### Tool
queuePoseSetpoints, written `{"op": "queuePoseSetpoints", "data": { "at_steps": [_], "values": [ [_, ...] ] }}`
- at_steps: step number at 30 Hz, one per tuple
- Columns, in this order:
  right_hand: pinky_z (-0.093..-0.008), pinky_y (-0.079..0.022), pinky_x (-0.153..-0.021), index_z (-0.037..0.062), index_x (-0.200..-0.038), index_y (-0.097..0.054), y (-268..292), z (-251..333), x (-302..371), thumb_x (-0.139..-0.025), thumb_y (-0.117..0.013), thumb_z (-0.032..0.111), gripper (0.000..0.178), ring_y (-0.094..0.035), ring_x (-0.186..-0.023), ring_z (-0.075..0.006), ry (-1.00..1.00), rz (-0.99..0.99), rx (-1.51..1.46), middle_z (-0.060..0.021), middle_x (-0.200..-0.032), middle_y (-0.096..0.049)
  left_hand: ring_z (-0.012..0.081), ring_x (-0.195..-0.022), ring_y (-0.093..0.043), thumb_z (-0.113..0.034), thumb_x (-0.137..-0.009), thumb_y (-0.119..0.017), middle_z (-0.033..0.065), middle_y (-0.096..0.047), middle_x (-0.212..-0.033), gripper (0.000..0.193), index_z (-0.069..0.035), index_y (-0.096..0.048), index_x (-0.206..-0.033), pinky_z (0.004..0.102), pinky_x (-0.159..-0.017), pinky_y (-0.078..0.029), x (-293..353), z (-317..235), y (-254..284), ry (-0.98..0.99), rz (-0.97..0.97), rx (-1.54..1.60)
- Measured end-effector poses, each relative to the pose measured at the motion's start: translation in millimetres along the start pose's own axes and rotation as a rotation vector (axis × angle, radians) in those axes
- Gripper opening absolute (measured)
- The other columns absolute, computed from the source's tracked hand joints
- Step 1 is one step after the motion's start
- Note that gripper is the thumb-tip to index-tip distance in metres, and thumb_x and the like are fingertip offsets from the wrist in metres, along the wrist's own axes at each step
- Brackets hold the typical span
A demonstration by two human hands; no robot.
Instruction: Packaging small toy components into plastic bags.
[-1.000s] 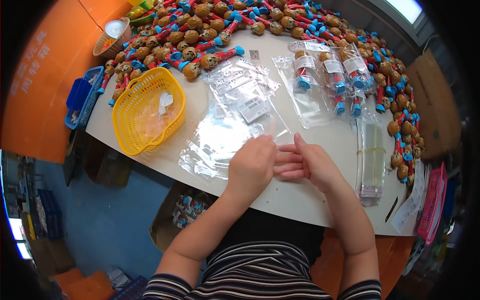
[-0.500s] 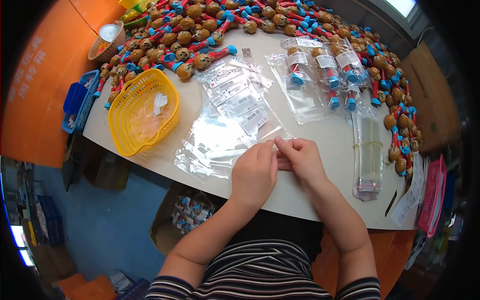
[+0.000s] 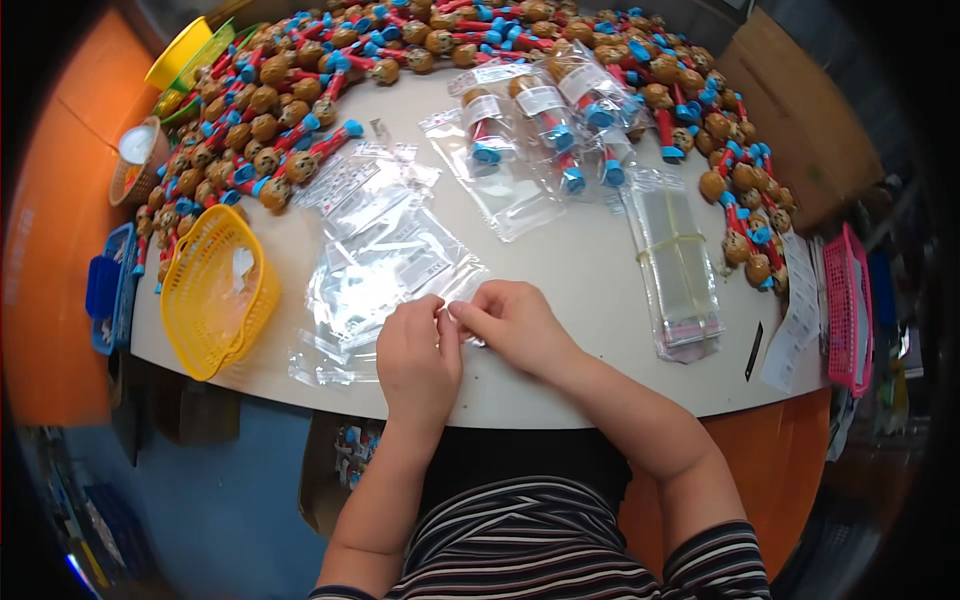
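Note:
Close to the table's near edge, my left hand (image 3: 418,350) and my right hand (image 3: 515,325) meet with thumbs and fingers pinched together. A small pale bit shows between the fingertips, too small and too covered to name. Both hands are at the lower right border of a loose pile of clear plastic bags (image 3: 360,285), some with printed headers, shiny with glare. Beyond my right hand lie several bagged toys (image 3: 485,135) with brown round heads, red bodies and blue ends. A banded stack of clear bags (image 3: 675,255) is farther right.
Loose brown-headed toys (image 3: 265,130) heap along the far rim of the table (image 3: 590,280). A yellow basket (image 3: 262,300) stands left, a blue basket (image 3: 122,325) beyond it. On the right are a black cutter-like tool (image 3: 754,350), a paper sheet (image 3: 795,330) and a pink basket (image 3: 845,310).
The whole view has turned, so table and hands appear farther left. My hands remain pinched together beside the bag pile, with little visible change in their hold.

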State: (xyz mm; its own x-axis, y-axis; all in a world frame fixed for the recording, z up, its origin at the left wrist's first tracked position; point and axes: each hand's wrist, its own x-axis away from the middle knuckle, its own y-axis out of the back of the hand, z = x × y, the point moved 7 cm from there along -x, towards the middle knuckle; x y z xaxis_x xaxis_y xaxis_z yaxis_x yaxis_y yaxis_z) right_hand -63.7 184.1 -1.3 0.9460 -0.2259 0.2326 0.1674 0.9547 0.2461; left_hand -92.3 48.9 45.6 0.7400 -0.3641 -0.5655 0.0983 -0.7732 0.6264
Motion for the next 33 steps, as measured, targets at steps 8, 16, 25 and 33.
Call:
{"op": "queuePoseSetpoints", "data": {
  "at_steps": [8,16,25,33],
  "values": [
    [-0.0383,-0.054,-0.069,-0.0017,-0.095,-0.069,240,25,43,-0.087,-0.068,0.026,0.029,-0.070,-0.077,-0.0289,-0.053,-0.899,0.756,-0.0181,-0.090,-0.071,0.0306,-0.075,-0.057,0.003,-0.077,-0.064,0.0133,-0.058,-0.084,0.022,0.000,-0.062,-0.099,0.0399,-0.067,-0.047,8,3,-1,-0.072,0.092,-0.087],
    [-0.0439,-0.050,-0.090,0.0006,-0.114,-0.063,419,-77,39,-0.079,-0.074,0.030,0.047,-0.066,-0.102,-0.0368,-0.421,-0.874,1.184,-0.0221,-0.105,-0.068,0.0300,-0.071,-0.054,0.002,-0.071,-0.062,0.0115,-0.053,-0.080,0.015,-0.003,-0.057,-0.085,0.0401,-0.064,-0.046,15,-5,-20,-0.028,0.178,-0.081],
    [-0.0247,-0.056,-0.069,-0.0003,-0.102,-0.062,145,42,96,-0.092,-0.062,0.003,0.010,-0.066,-0.081,-0.0142,0.292,-0.415,-0.263,-0.0129,-0.105,-0.065,0.0309,-0.072,-0.062,0.003,-0.076,-0.064,0.0131,-0.060,-0.080,0.018,-0.003,-0.057,-0.091,0.0380,-0.063,-0.049,8,-12,-34,0.133,0.197,0.141],
    [-0.0259,-0.052,-0.072,-0.0028,-0.094,-0.060,72,18,95,-0.087,-0.059,-0.009,0.010,-0.062,-0.081,-0.0130,0.321,-0.316,-0.041,-0.0123,-0.107,-0.060,0.0151,-0.055,-0.056,-0.001,-0.083,-0.065,0.0062,-0.057,-0.067,0.009,-0.002,-0.058,-0.089,0.0279,-0.053,-0.045,5,5,-27,0.308,0.230,0.328]
  ]
}}
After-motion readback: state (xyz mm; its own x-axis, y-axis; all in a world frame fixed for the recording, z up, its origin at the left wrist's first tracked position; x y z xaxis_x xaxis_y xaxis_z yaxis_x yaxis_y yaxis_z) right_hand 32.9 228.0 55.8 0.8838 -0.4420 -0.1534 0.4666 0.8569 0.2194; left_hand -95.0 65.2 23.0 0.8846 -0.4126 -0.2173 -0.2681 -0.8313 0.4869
